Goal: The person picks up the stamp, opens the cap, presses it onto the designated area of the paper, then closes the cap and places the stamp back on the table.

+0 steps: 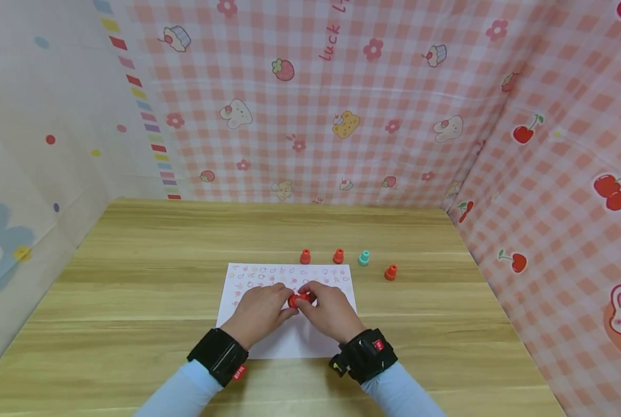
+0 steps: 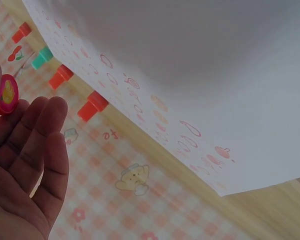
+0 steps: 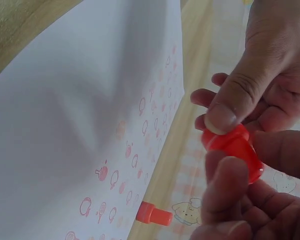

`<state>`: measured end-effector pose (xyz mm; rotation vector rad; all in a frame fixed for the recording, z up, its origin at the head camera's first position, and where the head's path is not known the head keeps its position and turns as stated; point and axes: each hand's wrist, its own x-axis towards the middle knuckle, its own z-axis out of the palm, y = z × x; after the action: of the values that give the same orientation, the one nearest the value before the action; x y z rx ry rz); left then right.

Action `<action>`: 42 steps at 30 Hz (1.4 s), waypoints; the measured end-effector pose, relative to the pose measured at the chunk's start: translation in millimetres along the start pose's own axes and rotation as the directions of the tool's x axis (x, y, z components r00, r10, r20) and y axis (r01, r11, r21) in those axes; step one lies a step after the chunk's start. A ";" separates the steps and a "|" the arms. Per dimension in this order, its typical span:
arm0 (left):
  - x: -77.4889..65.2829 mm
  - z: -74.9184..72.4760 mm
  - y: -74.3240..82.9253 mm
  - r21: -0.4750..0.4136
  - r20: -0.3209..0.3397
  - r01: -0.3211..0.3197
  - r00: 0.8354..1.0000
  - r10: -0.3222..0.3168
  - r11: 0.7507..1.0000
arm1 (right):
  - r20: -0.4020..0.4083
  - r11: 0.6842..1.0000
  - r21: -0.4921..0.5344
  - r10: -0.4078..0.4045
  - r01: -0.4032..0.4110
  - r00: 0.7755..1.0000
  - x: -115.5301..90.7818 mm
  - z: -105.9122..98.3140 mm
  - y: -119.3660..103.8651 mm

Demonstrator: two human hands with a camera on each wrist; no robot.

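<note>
Two hands meet over the middle of the paper (image 1: 289,341), the left hand (image 1: 260,310) and the right hand (image 1: 331,307), both pinching one red stamp (image 1: 298,300) between them. The left thumb lies on one end, and the right fingers curl about the other. The stamp is held clear of the paper; in the left wrist view it shows a round pink face (image 2: 8,94) with a yellow picture. Each wrist has a black band, the left band (image 1: 217,357) and the right band (image 1: 367,355), above pale blue sleeves (image 1: 185,388).

The paper lies flat toward the near edge of the bench (image 1: 133,301), about midway between its left and right edges. Rows of small red, pink and orange prints (image 2: 160,103) fill its far part, while the near part is plain white.

Four more stamps stand upright on the bench. A red one (image 1: 305,256) and another red one (image 1: 338,256) are just beyond the paper's far edge; a turquoise one (image 1: 364,258) is just past its far right corner; an orange-red one (image 1: 390,272) is farther toward the bench's right edge. Pink checked cloth (image 1: 315,92) hangs behind the bench's far edge and along its right edge; white dotted cloth (image 1: 76,104) hangs along the left.
</note>
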<state>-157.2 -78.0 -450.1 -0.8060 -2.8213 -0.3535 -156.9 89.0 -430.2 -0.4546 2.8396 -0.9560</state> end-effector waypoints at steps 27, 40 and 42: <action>-2.1 -15.3 -23.0 -0.262 0.057 0.045 0.998 -0.031 0.964 | 0.013 0.998 0.036 -0.061 0.060 0.998 1.4 2.8 14.3; -3.5 -22.8 -27.0 -0.172 0.048 0.177 0.984 -0.171 0.969 | 0.117 0.868 -0.405 -0.262 0.287 0.958 -0.9 22.0 13.3; -3.9 -23.2 -27.5 -0.168 0.040 0.176 0.984 -0.172 0.970 | 0.135 0.850 -0.436 -0.264 0.296 0.955 -1.0 24.8 13.1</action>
<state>-166.2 -109.0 -433.8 -0.5969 -2.9233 -0.6235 -154.2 84.9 -457.9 -0.9522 2.9691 -0.2772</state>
